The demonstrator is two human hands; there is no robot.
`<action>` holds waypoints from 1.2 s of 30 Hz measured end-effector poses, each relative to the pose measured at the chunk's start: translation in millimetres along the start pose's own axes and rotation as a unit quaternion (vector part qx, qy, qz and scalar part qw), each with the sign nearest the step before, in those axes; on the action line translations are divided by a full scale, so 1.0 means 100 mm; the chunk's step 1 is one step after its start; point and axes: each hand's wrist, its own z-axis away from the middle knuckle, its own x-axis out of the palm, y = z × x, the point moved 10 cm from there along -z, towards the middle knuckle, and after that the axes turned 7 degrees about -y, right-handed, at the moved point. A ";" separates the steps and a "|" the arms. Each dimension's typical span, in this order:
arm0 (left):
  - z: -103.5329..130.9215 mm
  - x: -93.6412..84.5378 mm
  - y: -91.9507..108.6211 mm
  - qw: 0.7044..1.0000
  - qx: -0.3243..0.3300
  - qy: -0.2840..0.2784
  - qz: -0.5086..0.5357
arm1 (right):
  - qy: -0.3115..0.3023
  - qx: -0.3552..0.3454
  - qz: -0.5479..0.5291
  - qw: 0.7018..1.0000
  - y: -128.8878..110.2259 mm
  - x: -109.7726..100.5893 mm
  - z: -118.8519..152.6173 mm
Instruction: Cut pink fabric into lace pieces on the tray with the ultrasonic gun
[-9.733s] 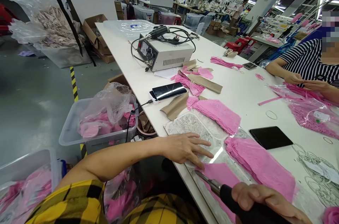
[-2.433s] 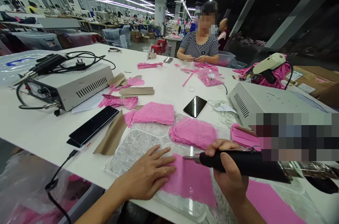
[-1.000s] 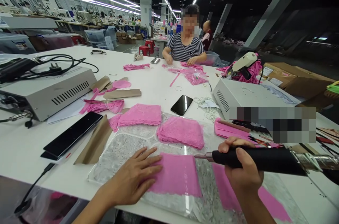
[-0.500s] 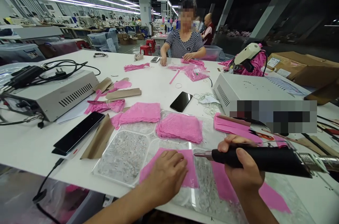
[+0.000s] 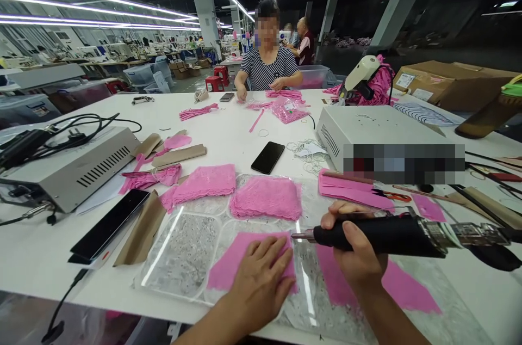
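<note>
My left hand (image 5: 261, 279) lies flat, fingers spread, on a pink fabric piece (image 5: 228, 258), covering much of its right part. My right hand (image 5: 359, 252) is wrapped round a black handheld ultrasonic cutter (image 5: 383, 235), held nearly level. Its metal tip points left, at the upper right corner of that piece; whether it touches the cloth I cannot tell. Beneath lies a clear plastic sheet (image 5: 179, 252) with pale outlines. More pink fabric (image 5: 408, 288) lies under and beyond my right forearm. Two pink stacks, one at left (image 5: 207, 184) and one at right (image 5: 265, 198), sit behind my hands.
A black phone (image 5: 268, 157) lies mid-table. Grey machine boxes stand at left (image 5: 93, 165) and right (image 5: 383, 127). Scissors (image 5: 397, 197) and pink strips (image 5: 346, 188) lie beyond the cutter. A long black device (image 5: 110, 222) is left. A co-worker (image 5: 269, 65) handles pink pieces opposite.
My left hand has shifted right on the fabric and its fingers have spread. The cutter's tip stays near the same corner. The view has turned slightly right, bringing in a bottle.
</note>
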 end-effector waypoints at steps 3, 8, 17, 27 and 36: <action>-0.02 0.00 0.01 1.000 0.004 -0.013 0.003 | 0.015 -0.006 -0.010 1.000 -0.02 -0.04 -0.01; -0.05 -0.01 0.02 1.000 0.005 -0.030 0.004 | -0.007 -0.028 -0.010 1.000 -0.03 0.00 -0.01; -0.05 0.01 0.00 0.999 0.004 -0.044 0.010 | -0.026 -0.019 0.017 0.999 -0.01 0.08 0.00; -0.05 0.02 0.00 0.999 0.006 -0.037 0.015 | -0.034 -0.023 0.020 0.999 -0.01 0.10 -0.02; -0.04 0.03 0.00 0.999 0.022 -0.027 -0.012 | -0.047 -0.033 -0.001 0.998 -0.02 0.15 -0.03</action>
